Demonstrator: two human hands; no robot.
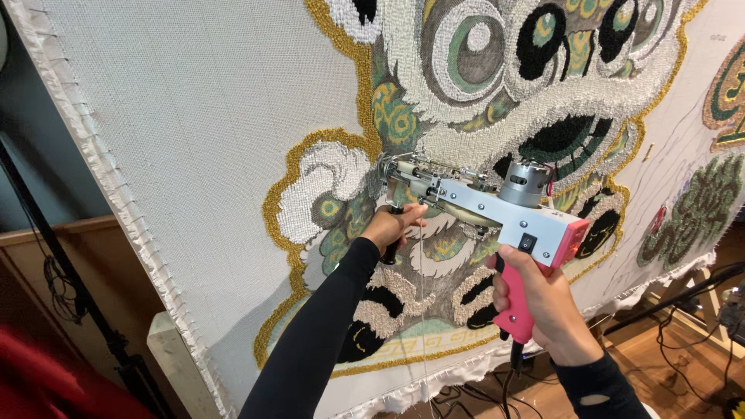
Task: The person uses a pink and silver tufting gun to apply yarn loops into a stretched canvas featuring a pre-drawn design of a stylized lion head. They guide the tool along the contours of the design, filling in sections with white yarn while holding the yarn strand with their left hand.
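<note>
- Right hand (543, 299), nearest, lower right: fingers wrapped fully round the pink grip (516, 314) of a tufting gun (481, 206); black cable (508, 380) hangs below the grip.
- Left hand (392, 225), farther and left of the right: closed round the gun's black front handle (390, 250), black sleeve running down to the near edge.
- Tufting gun: silver body, pink rear, grey motor (524, 182) on top; held between both hands, its front end against the cloth.
- Backing cloth (202, 116), far: stretched and tilted, bare weave at left; tufted lion-head design (497, 85) in gold, green, black and white at right.
- Thin yarn strand (423, 295) drops below the gun.
</note>
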